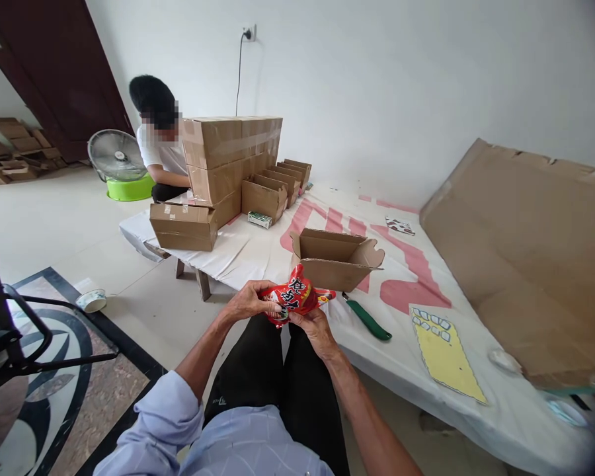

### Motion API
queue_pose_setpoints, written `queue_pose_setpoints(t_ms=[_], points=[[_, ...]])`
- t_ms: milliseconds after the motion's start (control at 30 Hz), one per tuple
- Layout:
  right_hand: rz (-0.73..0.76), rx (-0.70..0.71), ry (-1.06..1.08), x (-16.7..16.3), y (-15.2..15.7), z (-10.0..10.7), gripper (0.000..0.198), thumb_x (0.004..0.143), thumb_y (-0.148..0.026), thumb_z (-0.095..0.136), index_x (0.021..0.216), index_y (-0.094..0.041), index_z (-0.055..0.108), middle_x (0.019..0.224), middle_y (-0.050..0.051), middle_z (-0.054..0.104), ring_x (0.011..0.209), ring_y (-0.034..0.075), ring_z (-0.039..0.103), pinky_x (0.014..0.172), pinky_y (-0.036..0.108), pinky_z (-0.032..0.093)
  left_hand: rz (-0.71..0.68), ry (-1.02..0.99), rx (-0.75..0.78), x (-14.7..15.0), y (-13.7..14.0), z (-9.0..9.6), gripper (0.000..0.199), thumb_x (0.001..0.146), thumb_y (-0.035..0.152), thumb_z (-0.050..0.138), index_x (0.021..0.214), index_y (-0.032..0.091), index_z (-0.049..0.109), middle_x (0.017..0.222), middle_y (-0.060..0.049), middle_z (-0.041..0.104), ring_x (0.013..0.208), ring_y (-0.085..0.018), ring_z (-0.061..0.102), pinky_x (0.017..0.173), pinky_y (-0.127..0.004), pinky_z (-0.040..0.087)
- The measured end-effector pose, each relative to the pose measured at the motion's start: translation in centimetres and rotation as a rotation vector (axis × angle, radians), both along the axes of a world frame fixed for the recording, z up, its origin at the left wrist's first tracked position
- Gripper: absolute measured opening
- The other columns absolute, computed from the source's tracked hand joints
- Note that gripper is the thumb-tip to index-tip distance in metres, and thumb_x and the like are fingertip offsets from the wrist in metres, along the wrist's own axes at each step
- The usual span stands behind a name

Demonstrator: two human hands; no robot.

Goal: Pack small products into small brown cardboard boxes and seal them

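Between my two hands, above my lap, is a shiny red food packet (pixel 302 294) with black and white lettering. My left hand (pixel 250 301) grips its left end, thumb on top. On the lower right edge, my right hand (pixel 315 328) pinches the same packet. Just beyond it on the cloth-covered table stands an open cardboard box (pixel 334 271) with its flaps up; its floor is hidden from me. A knife with a green handle (pixel 369 320) lies to the right of my right hand.
Stacked taped cartons (pixel 233 149) and several open boxes (pixel 268 198) stand at the table's far left, near a seated person (pixel 163 155). A yellow sheet with stickers (pixel 446 350) lies at right, before a large cardboard sheet (pixel 525 258). A black metal chair (pixel 10 317) stands at left.
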State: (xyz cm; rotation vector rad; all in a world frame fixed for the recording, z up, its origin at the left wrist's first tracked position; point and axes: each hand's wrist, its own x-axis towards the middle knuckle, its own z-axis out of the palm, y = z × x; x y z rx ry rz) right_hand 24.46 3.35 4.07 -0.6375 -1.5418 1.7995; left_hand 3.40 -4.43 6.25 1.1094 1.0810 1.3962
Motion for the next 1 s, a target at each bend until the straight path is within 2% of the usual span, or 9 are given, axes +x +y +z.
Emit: queue_pose_setpoints(t_ms=[200, 300, 400, 500, 567, 667, 767, 833, 1000], points=[[0.091, 0.08, -0.063, 1.6, 0.9, -0.5, 0.049, 0.077, -0.056, 0.095, 0.117, -0.027, 0.086, 0.122, 0.007, 0.085, 0.122, 0.037, 0.077, 0.115, 0.058, 0.058, -0.015, -0.035, -0.049, 0.2, 1.5, -0.4, 0.044, 0.063, 0.042, 0.105, 0.089, 0.014, 0.083, 0.079, -0.007, 0.081, 0.069, -0.021, 0.076, 0.066, -0.03, 0.062], [-0.019, 0.177, -0.14, 3.9, 2.5, 0.2, 0.054, 0.078, -0.061, 0.092, 0.117, -0.025, 0.083, 0.121, 0.01, 0.085, 0.111, 0.034, 0.079, 0.103, 0.054, 0.064, -0.053, -0.008, -0.089, -0.9, 2.5, -0.3, 0.047, 0.06, 0.041, 0.105, 0.088, 0.013, 0.082, 0.078, -0.006, 0.081, 0.069, -0.021, 0.076, 0.067, -0.029, 0.061], [-0.308, 0.482, -0.28, 7.1, 5.3, 2.5, 0.048, 0.089, -0.057, 0.083, 0.124, -0.025, 0.078, 0.126, 0.011, 0.081, 0.105, 0.03, 0.077, 0.095, 0.05, 0.065, -0.078, 0.096, -0.128, -2.3, 3.2, 0.1, 0.046, 0.061, 0.041, 0.104, 0.089, 0.012, 0.081, 0.079, -0.005, 0.08, 0.068, -0.018, 0.073, 0.066, -0.027, 0.058], [-0.517, 0.961, -0.43, 9.6, 8.9, 5.8, 0.043, 0.096, -0.049, 0.077, 0.132, -0.025, 0.074, 0.135, 0.013, 0.076, 0.116, 0.033, 0.073, 0.102, 0.054, 0.062, -0.128, 0.258, -0.13, -3.1, 3.6, 0.8, 0.041, 0.066, 0.041, 0.099, 0.088, 0.012, 0.081, 0.079, -0.005, 0.079, 0.07, -0.017, 0.071, 0.066, -0.025, 0.054], [-0.541, 1.241, -0.524, 10.5, 11.5, 7.6, 0.04, 0.099, -0.042, 0.073, 0.135, -0.023, 0.072, 0.135, 0.015, 0.076, 0.126, 0.036, 0.069, 0.11, 0.057, 0.056, -0.154, 0.393, -0.12, -3.0, 3.9, 1.4, 0.037, 0.07, 0.041, 0.095, 0.091, 0.012, 0.082, 0.079, -0.004, 0.078, 0.072, -0.018, 0.07, 0.065, -0.025, 0.052], [-0.428, 1.495, -0.718, 10.8, 14.9, 8.9, 0.04, 0.099, -0.031, 0.071, 0.137, -0.018, 0.071, 0.136, 0.018, 0.075, 0.133, 0.038, 0.065, 0.113, 0.056, 0.052, -0.145, 0.618, -0.11, -2.3, 4.2, 2.4, 0.029, 0.076, 0.036, 0.089, 0.094, 0.014, 0.084, 0.076, -0.002, 0.077, 0.071, -0.018, 0.067, 0.063, -0.024, 0.046], [-0.285, 1.605, -0.906, 10.7, 16.7, 8.5, 0.036, 0.096, -0.02, 0.068, 0.131, -0.018, 0.074, 0.125, 0.017, 0.08, 0.124, 0.037, 0.069, 0.112, 0.056, 0.049, -0.135, 0.773, -0.089, -1.5, 4.3, 3.1, 0.021, 0.08, 0.032, 0.086, 0.093, 0.016, 0.084, 0.072, 0.0, 0.075, 0.067, -0.015, 0.063, 0.062, -0.023, 0.041], [-0.251, 1.644, -0.965, 10.8, 16.7, 7.8, 0.033, 0.095, -0.012, 0.063, 0.124, -0.02, 0.077, 0.113, 0.013, 0.083, 0.112, 0.033, 0.072, 0.115, 0.056, 0.045, -0.139, 0.822, -0.07, -1.2, 4.2, 3.1, 0.017, 0.081, 0.03, 0.085, 0.093, 0.017, 0.084, 0.072, 0.0, 0.074, 0.067, -0.015, 0.062, 0.063, -0.023, 0.04], [-0.371, 1.73, -0.907, 11.5, 13.7, 5.6, 0.036, 0.096, -0.005, 0.055, 0.111, -0.024, 0.081, 0.103, 0.007, 0.084, 0.098, 0.026, 0.07, 0.126, 0.059, 0.031, -0.173, 0.838, -0.04, -0.8, 3.6, 2.0, 0.01, 0.085, 0.026, 0.083, 0.09, 0.018, 0.083, 0.073, 0.0, 0.075, 0.068, -0.015, 0.065, 0.064, -0.024, 0.041]])
